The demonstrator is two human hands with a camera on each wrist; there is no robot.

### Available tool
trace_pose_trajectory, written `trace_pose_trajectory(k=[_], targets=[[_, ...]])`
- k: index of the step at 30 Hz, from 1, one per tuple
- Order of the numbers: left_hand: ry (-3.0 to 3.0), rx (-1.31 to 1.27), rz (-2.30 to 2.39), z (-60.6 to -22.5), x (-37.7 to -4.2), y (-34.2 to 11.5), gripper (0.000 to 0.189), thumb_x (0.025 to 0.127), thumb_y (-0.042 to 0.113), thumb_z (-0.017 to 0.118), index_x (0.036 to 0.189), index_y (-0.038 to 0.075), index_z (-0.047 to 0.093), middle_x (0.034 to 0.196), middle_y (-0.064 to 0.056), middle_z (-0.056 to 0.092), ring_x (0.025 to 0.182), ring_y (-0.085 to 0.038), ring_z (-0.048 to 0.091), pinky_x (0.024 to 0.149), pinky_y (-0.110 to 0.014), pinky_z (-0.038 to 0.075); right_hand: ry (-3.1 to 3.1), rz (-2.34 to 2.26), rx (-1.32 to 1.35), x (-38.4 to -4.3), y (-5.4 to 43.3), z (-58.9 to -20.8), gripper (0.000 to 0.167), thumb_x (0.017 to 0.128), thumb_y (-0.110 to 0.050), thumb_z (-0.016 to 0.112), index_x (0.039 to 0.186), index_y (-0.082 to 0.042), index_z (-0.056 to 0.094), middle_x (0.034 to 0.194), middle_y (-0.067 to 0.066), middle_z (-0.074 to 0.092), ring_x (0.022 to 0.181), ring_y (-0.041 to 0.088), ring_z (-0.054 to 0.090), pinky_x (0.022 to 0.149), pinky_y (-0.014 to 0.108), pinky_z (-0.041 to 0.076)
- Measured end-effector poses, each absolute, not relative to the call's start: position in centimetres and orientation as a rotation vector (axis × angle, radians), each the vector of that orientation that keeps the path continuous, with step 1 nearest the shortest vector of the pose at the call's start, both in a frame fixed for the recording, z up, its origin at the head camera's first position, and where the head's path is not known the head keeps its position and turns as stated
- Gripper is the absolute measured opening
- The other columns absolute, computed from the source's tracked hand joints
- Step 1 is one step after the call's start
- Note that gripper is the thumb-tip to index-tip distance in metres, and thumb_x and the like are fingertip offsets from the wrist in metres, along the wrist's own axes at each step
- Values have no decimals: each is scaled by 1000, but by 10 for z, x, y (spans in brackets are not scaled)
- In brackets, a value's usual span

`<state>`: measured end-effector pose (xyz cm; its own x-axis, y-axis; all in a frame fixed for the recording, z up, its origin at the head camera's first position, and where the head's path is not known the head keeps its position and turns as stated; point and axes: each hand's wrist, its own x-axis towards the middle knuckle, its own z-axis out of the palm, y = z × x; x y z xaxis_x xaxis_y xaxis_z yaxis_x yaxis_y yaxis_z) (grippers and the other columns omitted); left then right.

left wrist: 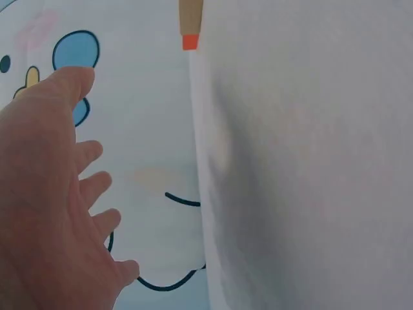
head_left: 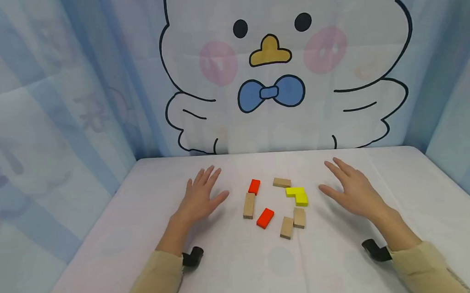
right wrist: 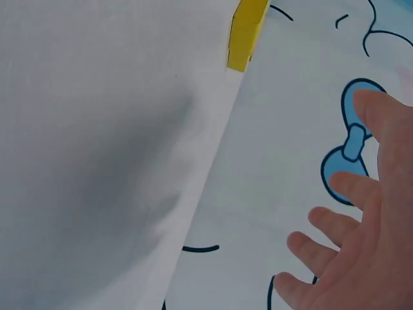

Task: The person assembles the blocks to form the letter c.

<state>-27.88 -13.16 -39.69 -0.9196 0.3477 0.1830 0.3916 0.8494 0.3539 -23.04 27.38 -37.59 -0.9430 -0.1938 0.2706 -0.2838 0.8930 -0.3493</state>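
Note:
My left hand is spread above the white table, left of a loose ring of small blocks. Nearest to it lie a wooden block, a red block at its far end and a second red block. On the other side my right hand hovers with fingers extended, holding nothing. Closest to that hand are yellow blocks set in an L shape. The left wrist view shows the left hand with its fingers apart; in the right wrist view the right hand looks the same.
Another wooden block lies at the far side of the ring, and two more wooden blocks stand close together at the near right. A curtain with a cartoon bird hangs behind the table. Black cameras sit on both wrists.

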Motion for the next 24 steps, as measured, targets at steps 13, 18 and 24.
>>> trace_pose_trajectory(k=[13,18,24], targets=[[-2821,-850,-832,-412,-294,-105,71,99,40,61,159,14,34,163,-8,28,150,-31,22,120,-56,12,-2825,647,433,-243,239,-387,71,99,-40,63,154,-3,37,158,27,29,140,51,31,109,69,28],[-2807,-964,-904,-415,-298,-98,71,96,39,65,157,13,37,163,-6,30,148,-30,26,119,-53,22,-2815,667,481,-245,225,-389,68,97,-36,66,153,-5,41,157,24,34,140,48,33,110,66,30],[-2857,-989,-920,-417,-300,-92,72,95,40,65,158,16,37,163,-3,29,148,-27,25,117,-52,26,-2804,719,548,-248,211,-390,67,97,-36,67,152,-6,43,156,22,36,140,46,35,110,64,31]])
